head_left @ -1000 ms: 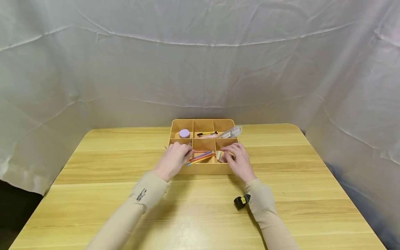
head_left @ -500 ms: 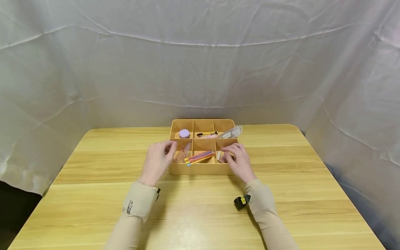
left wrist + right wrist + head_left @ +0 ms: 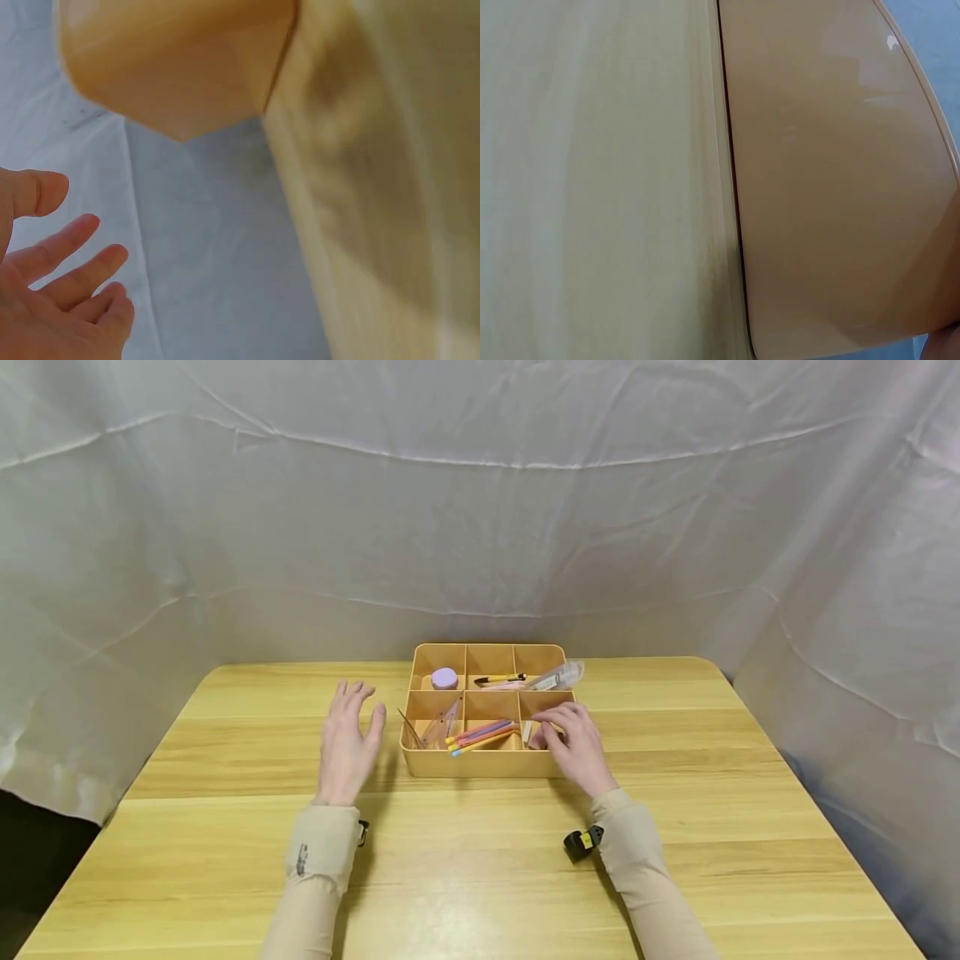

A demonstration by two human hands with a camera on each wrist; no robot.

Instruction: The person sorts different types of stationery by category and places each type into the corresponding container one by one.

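Observation:
My left hand (image 3: pixel 349 747) hovers left of the sectioned organizer box (image 3: pixel 480 765), thumb and fingers apart and nothing between them. In the left wrist view, the same hand (image 3: pixel 64 292) shows spread fingers below the box corner (image 3: pixel 180 82). My right hand (image 3: pixel 576 745) reaches over the front right compartment, fingers bent down beside a white block (image 3: pixel 527 732) and a pinkish piece (image 3: pixel 537 739). I cannot tell whether it grips anything. Colored pencils (image 3: pixel 480 737) lean in the front middle section. A clear triangle ruler (image 3: pixel 435 729) and a thin brown stick (image 3: pixel 409 727) fill the front left.
Behind, the back compartments hold a lilac round-topped item (image 3: pixel 444 677), a black and yellow pen (image 3: pixel 500 679) and a clear plastic packet (image 3: pixel 558 677). The wooden table (image 3: pixel 465 877) runs back to a grey curtain (image 3: pixel 480 543).
My left hand has moved left, away from the pencils and off the box, and its fingers have spread. The pencils have shifted slightly. My right hand stays in place.

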